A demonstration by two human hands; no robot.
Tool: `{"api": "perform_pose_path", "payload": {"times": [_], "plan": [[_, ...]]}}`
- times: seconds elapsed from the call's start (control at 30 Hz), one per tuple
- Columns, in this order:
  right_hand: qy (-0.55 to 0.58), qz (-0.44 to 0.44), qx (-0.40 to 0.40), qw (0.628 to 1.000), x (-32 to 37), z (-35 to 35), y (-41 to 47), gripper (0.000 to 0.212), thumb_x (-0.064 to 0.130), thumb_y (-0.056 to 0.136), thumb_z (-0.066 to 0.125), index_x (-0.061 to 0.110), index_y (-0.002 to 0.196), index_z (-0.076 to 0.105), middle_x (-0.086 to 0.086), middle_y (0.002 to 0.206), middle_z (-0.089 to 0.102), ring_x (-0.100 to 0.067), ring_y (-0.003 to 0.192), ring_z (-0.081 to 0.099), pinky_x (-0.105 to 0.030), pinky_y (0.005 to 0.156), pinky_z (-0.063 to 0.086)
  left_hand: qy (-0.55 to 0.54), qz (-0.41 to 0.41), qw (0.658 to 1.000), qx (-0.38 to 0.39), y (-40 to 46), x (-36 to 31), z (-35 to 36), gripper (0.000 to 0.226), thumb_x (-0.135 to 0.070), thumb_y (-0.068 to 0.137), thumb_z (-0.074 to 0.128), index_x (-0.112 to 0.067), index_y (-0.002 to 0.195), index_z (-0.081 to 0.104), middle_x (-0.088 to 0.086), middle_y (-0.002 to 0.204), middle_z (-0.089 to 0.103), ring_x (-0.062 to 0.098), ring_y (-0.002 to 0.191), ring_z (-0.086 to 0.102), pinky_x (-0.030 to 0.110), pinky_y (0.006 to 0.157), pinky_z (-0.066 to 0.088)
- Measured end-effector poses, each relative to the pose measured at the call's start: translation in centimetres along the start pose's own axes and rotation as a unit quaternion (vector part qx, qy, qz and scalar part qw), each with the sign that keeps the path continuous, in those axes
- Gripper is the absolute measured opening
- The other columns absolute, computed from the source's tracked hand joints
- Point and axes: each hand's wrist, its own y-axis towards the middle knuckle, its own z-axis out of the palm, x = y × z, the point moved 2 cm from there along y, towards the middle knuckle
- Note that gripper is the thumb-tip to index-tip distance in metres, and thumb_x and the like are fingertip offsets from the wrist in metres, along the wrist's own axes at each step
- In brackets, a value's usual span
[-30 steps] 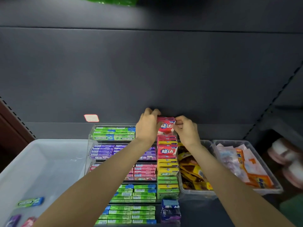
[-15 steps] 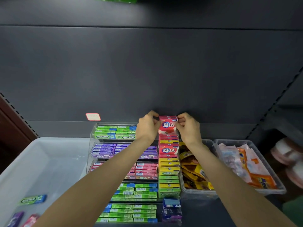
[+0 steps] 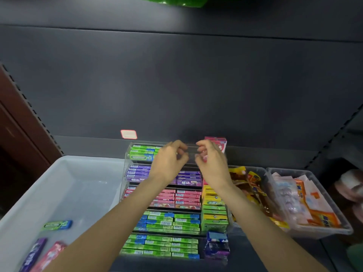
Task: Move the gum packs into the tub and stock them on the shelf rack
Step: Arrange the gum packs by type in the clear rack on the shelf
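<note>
Both hands raised over the top tier of the clear acrylic shelf rack (image 3: 137, 163). Left hand (image 3: 170, 162) with fingers loosely curled, nothing visibly gripped; right hand (image 3: 211, 163) likewise curled toward the left one, with something pink glimpsed under the fingers, too blurred to say whether pinched or merely behind. Red gum box (image 3: 218, 143) standing upright at the back of the right-hand column, just behind the right hand, seemingly set in place. Below it, yellow and green gum boxes (image 3: 214, 213) stacked down that column; green, purple, pink and green-blue stick packs (image 3: 167, 220) filling the tiers to the left. White tub (image 3: 64, 185) left of the rack, holding three loose packs near its front: a green pack (image 3: 57, 225), a purple pack (image 3: 34, 254), a pink pack (image 3: 52, 256).

Probably the moment of letting go after placing the red box. Best done by drawing the hands straight back and up, clear of the thin acrylic lip, to avoid nudging the tall box over. Then down to the tub for a loose pack, matched by colour to its tier, slid in flat with label forward. Snack bins (image 3: 306, 228) on the right not part of the job.
</note>
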Motion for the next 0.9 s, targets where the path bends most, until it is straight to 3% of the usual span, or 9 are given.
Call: {"api": "perform_pose_path", "payload": {"times": [0.13, 0.23, 0.33, 0.43, 0.57, 0.73, 0.9], "plan": [[0.030, -0.041, 0.097, 0.994, 4.3, 4.7, -1.9, 0.024, 0.007, 0.090, 0.056, 0.011, 0.113, 0.059, -0.002, 0.105, 0.057, -0.011, 0.091, 0.057, -0.025, 0.085, 0.047, -0.005, -0.045, 0.999, -0.002, -3.9, 5.0, -4.7, 0.013, -0.013, 0.082, 0.060, -0.018, 0.093, 0.065, -0.005, 0.078, 0.065, 0.011, 0.067, 0.059, 0.028, 0.070, 0.049], [0.039, -0.065, 0.145, 0.986, 7.5, 9.1, -3.2, 0.022, 0.007, 0.088, 0.055, 0.010, 0.109, 0.062, -0.004, 0.103, 0.059, -0.014, 0.087, 0.057, -0.025, 0.085, 0.045, 0.013, -0.095, 0.995, -0.016, -6.4, 9.9, -8.7, 0.011, -0.012, 0.083, 0.061, -0.023, 0.084, 0.062, -0.007, 0.074, 0.062, 0.000, 0.058, 0.053, 0.022, 0.065, 0.040], [0.049, -0.065, 0.189, 0.979, 10.9, 13.6, -4.8, 0.025, 0.005, 0.087, 0.054, 0.009, 0.109, 0.062, -0.008, 0.101, 0.061, -0.015, 0.083, 0.057, -0.022, 0.080, 0.040, 0.016, -0.150, 0.988, -0.015, -9.2, 15.1, -12.4, 0.007, -0.010, 0.085, 0.061, -0.015, 0.088, 0.065, 0.001, 0.079, 0.063, 0.009, 0.060, 0.053, 0.018, 0.060, 0.034], [0.063, -0.059, 0.215, 0.973, 14.0, 18.0, -6.4, 0.025, 0.004, 0.085, 0.054, 0.007, 0.109, 0.062, -0.010, 0.101, 0.061, -0.019, 0.085, 0.058, -0.019, 0.078, 0.039, 0.053, -0.194, 0.979, 0.017, -12.1, 20.5, -15.4, 0.015, -0.007, 0.085, 0.057, -0.010, 0.096, 0.067, 0.005, 0.087, 0.067, 0.019, 0.069, 0.059, 0.020, 0.065, 0.040], [0.046, -0.019, 0.254, 0.966, 16.5, 23.4, -8.7, 0.029, 0.008, 0.089, 0.052, 0.009, 0.117, 0.056, -0.009, 0.112, 0.057, -0.019, 0.100, 0.057, -0.024, 0.087, 0.040, 0.076, -0.228, 0.967, 0.080, -15.2, 27.3, -18.2, 0.027, 0.000, 0.084, 0.053, -0.007, 0.107, 0.064, 0.014, 0.108, 0.065, 0.029, 0.095, 0.062, 0.027, 0.083, 0.043], [-0.031, 0.024, 0.322, 0.946, 16.8, 28.6, -12.6, 0.042, 0.016, 0.091, 0.056, 0.011, 0.132, 0.046, -0.011, 0.127, 0.050, -0.021, 0.118, 0.050, -0.029, 0.099, 0.037, 0.108, -0.192, 0.953, 0.208, -17.4, 31.7, -17.9, 0.043, -0.003, 0.091, 0.049, -0.007, 0.134, 0.047, 0.013, 0.137, 0.048, 0.027, 0.124, 0.048, 0.023, 0.101, 0.030], [-0.082, 0.097, 0.365, 0.922, 15.6, 30.3, -15.4, 0.063, 0.026, 0.084, 0.068, 0.016, 0.138, 0.036, -0.009, 0.128, 0.043, -0.022, 0.121, 0.043, -0.033, 0.102, 0.036, 0.114, -0.172, 0.937, 0.281, -18.0, 33.6, -15.4, 0.058, -0.003, 0.092, 0.047, -0.011, 0.146, 0.028, 0.009, 0.152, 0.025, 0.025, 0.136, 0.033, 0.022, 0.109, 0.021]]}}
